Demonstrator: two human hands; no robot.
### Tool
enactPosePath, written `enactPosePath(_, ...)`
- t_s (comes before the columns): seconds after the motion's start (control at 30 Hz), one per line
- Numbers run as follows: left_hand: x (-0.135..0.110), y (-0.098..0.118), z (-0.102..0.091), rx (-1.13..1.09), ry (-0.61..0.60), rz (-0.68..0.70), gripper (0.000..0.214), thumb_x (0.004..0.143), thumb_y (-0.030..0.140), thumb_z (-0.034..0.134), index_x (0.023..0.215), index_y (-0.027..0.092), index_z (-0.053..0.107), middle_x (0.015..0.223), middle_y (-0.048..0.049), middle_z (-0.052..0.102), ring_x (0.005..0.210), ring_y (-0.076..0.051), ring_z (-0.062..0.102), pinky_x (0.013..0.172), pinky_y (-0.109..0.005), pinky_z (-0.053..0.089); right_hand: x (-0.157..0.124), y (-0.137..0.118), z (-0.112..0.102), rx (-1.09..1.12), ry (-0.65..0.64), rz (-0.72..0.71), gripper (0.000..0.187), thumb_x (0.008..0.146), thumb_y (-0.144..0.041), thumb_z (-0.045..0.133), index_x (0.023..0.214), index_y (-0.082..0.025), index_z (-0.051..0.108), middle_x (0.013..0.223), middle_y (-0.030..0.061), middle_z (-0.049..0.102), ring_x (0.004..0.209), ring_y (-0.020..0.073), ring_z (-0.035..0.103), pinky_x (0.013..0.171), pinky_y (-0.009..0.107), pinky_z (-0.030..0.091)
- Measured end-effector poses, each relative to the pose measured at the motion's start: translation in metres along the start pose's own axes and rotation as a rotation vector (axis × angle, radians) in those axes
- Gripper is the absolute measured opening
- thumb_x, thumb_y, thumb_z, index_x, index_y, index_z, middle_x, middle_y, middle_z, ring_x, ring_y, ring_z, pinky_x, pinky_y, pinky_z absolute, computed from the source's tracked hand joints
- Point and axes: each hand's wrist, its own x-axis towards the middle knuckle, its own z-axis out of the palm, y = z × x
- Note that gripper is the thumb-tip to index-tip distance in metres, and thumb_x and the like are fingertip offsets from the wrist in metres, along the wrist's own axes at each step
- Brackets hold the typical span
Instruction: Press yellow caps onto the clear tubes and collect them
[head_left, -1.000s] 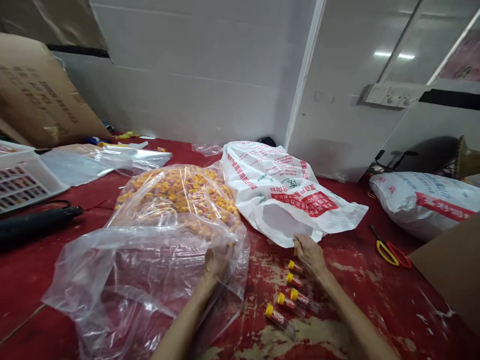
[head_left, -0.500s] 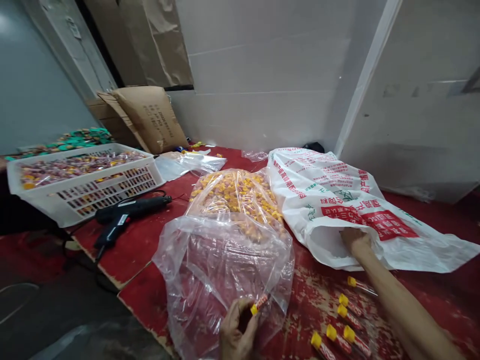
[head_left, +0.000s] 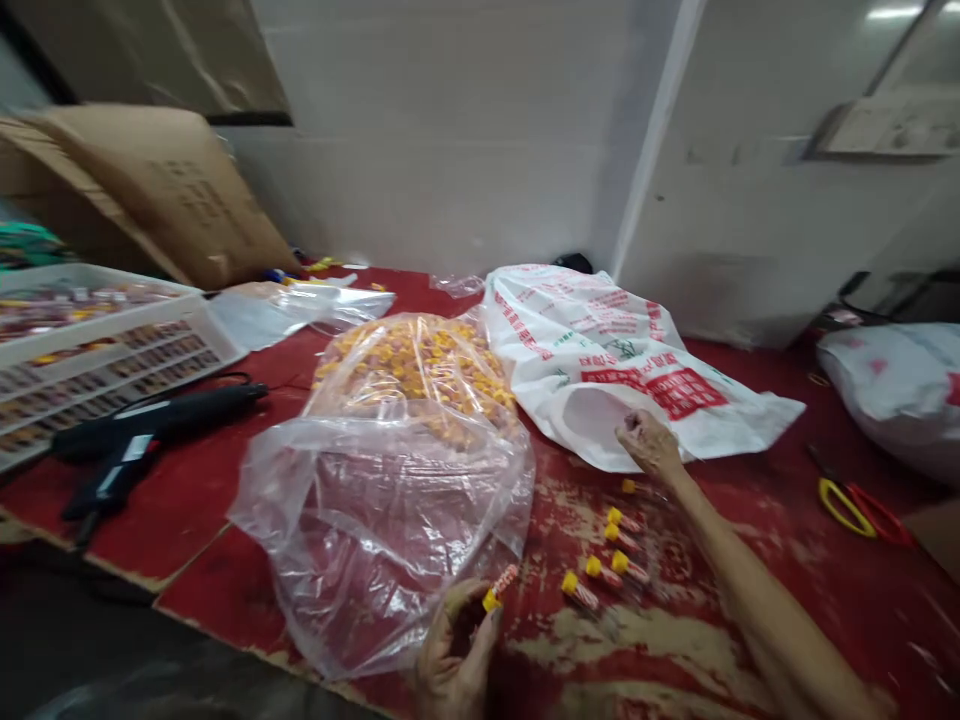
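A yellow-capped tube (head_left: 501,588) is pinched in the left hand (head_left: 456,650) at bottom centre, beside a clear plastic bag (head_left: 375,520) heaped with yellow-topped pieces. The right hand (head_left: 652,445), loosely curled and holding nothing visible, sits at the white bag's (head_left: 592,350) mouth, above more tubes (head_left: 611,550) on the red worktop (head_left: 202,520).

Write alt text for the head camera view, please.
A person's left hand holds a small yellow-capped tube at a worn red table, and the right hand is beside a white printed plastic bag. A clear plastic bag of tubes lies between them.
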Motion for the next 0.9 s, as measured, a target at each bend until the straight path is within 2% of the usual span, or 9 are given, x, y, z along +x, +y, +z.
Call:
enactPosePath(0.07, -0.003, 0.005, 0.005, 0.015, -0.128, -0.098, 0.031, 0.063, 0.039, 0.077, 0.084, 0.019, 0.070, 0.087, -0.0046, 0.068, 0.083, -0.020, 0.063, 0.077, -0.027, 0.051, -0.039, -0.006, -0.009, 0.172, 0.000, 0.027, 0.029, 0.085, -0.037, 0.044, 0.105, -0.017, 0.050, 0.095, 0.0072, 0.064, 0.079, 0.0190, 0.062, 0.066, 0.029, 0.048)
enactPosePath(0.13, -0.008, 0.010, 0.014, 0.012, -0.214, -0.179, 0.031, 0.063, 0.037, 0.077, 0.087, 0.019, 0.070, 0.089, -0.0047, 0.068, 0.085, -0.019, 0.062, 0.078, -0.027, 0.050, -0.085, -0.016, -0.013, 0.574, -0.043, 0.053, 0.035, 0.083, -0.039, 0.050, 0.111, -0.020, 0.045, 0.092, 0.0043, 0.064, 0.073, 0.0173, 0.062, 0.063, 0.028, 0.050)
enactPosePath(0.23, -0.018, 0.014, 0.027, -0.050, -0.299, -0.257, 0.030, 0.066, 0.035, 0.075, 0.091, 0.019, 0.069, 0.089, -0.0037, 0.067, 0.084, -0.018, 0.061, 0.077, -0.026, 0.049, -0.151, -0.032, -0.013, 1.148, -0.140, 0.143, 0.039, 0.075, -0.034, 0.066, 0.108, -0.023, 0.049, 0.091, 0.0026, 0.065, 0.077, 0.0177, 0.062, 0.067, 0.029, 0.051)
enactPosePath(0.33, -0.028, 0.015, 0.036, -0.093, -0.392, -0.275, 0.025, 0.071, 0.031, 0.072, 0.092, 0.020, 0.068, 0.089, -0.0024, 0.066, 0.083, -0.016, 0.060, 0.076, -0.025, 0.048, -0.195, -0.042, -0.011, 1.308, -0.203, 0.200, 0.031, 0.076, -0.031, 0.070, 0.101, -0.023, 0.053, 0.093, 0.0030, 0.066, 0.082, 0.0177, 0.063, 0.071, 0.029, 0.052)
enactPosePath(0.43, -0.036, 0.019, 0.040, -0.091, -0.442, -0.282, 0.023, 0.071, 0.028, 0.072, 0.092, 0.020, 0.069, 0.089, -0.0018, 0.065, 0.085, -0.015, 0.060, 0.079, -0.025, 0.047, -0.213, -0.048, -0.012, 1.346, -0.207, 0.194, 0.027, 0.076, -0.033, 0.070, 0.096, -0.022, 0.055, 0.093, 0.0033, 0.067, 0.083, 0.0178, 0.064, 0.072, 0.028, 0.052)
enactPosePath(0.63, -0.045, 0.027, 0.045, -0.161, -0.468, -0.355, 0.028, 0.067, 0.029, 0.074, 0.092, 0.018, 0.066, 0.090, -0.0038, 0.068, 0.087, -0.018, 0.062, 0.083, -0.030, 0.048, -0.222, -0.054, -0.017, 1.290, -0.287, 0.237, 0.027, 0.074, -0.036, 0.072, 0.091, -0.022, 0.055, 0.092, 0.0033, 0.068, 0.082, 0.0177, 0.064, 0.075, 0.030, 0.053)
enactPosePath(0.73, -0.045, 0.024, 0.044, -0.151, -0.467, -0.335, 0.026, 0.067, 0.028, 0.075, 0.088, 0.018, 0.066, 0.088, -0.0038, 0.067, 0.085, -0.018, 0.062, 0.081, -0.029, 0.049, -0.227, -0.054, -0.014, 1.303, -0.307, 0.259, 0.030, 0.073, -0.039, 0.073, 0.091, -0.022, 0.055, 0.094, 0.0033, 0.067, 0.085, 0.0193, 0.065, 0.076, 0.032, 0.054)
enactPosePath(0.9, -0.043, 0.020, 0.038, -0.134, -0.475, -0.332, 0.023, 0.068, 0.026, 0.075, 0.087, 0.019, 0.067, 0.087, -0.0014, 0.065, 0.083, -0.015, 0.060, 0.078, -0.025, 0.047, -0.232, -0.051, -0.003, 1.367, -0.325, 0.258, 0.033, 0.074, -0.041, 0.071, 0.094, -0.021, 0.054, 0.095, 0.0041, 0.066, 0.075, 0.0175, 0.066, 0.071, 0.030, 0.053)
